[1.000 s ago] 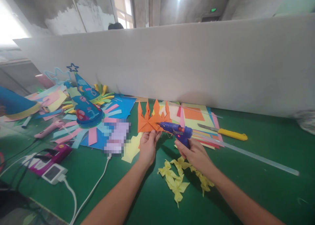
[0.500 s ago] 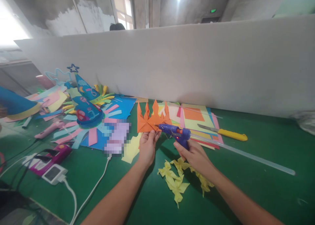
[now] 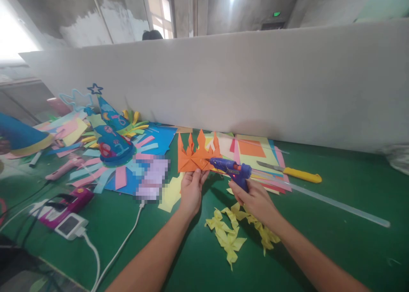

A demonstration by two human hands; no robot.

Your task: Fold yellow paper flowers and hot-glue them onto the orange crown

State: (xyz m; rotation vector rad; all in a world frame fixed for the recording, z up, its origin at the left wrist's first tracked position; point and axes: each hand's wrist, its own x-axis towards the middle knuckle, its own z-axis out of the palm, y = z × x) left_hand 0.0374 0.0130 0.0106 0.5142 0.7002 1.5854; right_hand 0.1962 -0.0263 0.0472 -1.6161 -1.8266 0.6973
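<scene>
While right hand (image 3: 257,201) holds glue gun (image 3: 222,165), label (image 3: 235,168) unreadable.

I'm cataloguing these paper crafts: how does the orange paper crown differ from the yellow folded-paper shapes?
The orange paper crown is held by its lower edge in the left hand; the yellow folded-paper shapes lie on the green table. The crown is a wide band with one row of points along its top; the yellow shapes are several smaller pieces, their points splaying in various directions. Both show folds and pointed tips.
</scene>
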